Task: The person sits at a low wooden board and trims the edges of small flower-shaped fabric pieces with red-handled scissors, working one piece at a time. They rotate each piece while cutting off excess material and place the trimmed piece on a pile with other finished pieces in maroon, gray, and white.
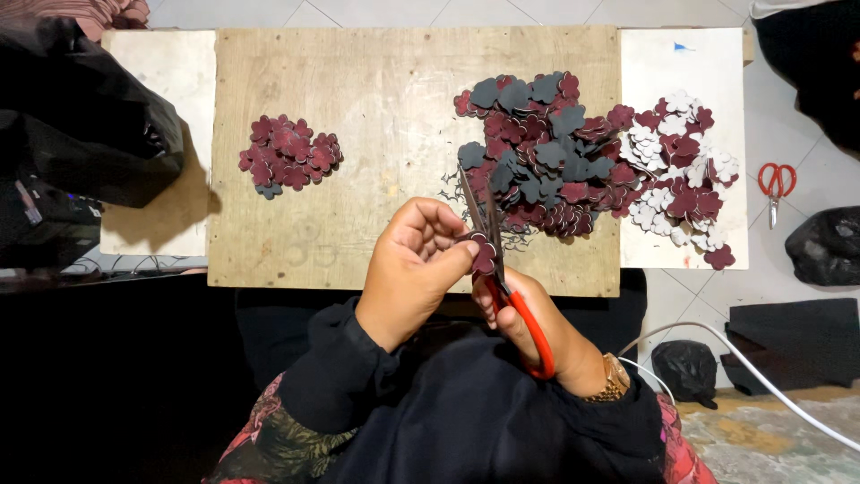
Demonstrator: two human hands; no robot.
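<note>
The left hand (414, 262) is pinching a maroon cutout (485, 257); the right hand (537, 327) is gripping red scissors (502, 269), blades straddling it

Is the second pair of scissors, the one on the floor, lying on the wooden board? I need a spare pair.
No, the spare scissors lie on the tiled floor to the right of the wooden board, off it.

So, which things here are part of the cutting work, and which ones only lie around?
In the work:
left hand holding a maroon flower piece
right hand with red-handled scissors
big pile of pieces
small pile
wooden board

Lying about:
second red scissors on the floor
black bags
white cable
</note>
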